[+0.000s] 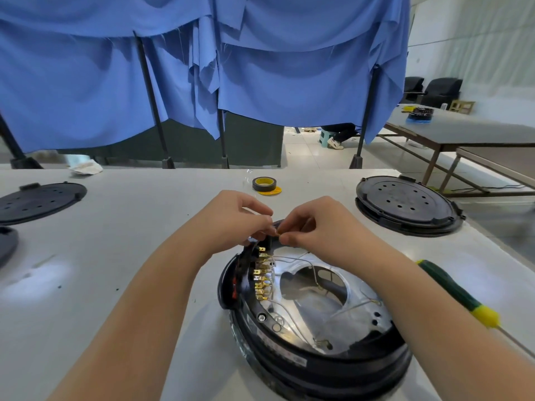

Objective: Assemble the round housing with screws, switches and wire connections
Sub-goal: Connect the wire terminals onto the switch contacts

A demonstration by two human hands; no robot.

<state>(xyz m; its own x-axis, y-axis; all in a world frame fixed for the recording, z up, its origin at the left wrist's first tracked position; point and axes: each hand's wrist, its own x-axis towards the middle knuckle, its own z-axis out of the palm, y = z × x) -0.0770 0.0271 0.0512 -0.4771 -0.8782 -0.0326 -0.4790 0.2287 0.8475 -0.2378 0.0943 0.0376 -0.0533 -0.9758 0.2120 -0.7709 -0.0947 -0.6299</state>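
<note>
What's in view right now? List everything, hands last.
housing: 1, black with silver inside, table front centre
terminals: a row, gold, housing's left inner rim
wires: several, whitish, across the housing's inside
covers: 2 whole, black, perforated, far right and far left
tape: 1 roll, black and yellow, beyond the hands
screwdriver: 1, green and yellow, right of housing
table: 1, white
curtain: blue, behind table
left hand: pinching at the housing's far rim
right hand: pinching a small gold connector
</note>
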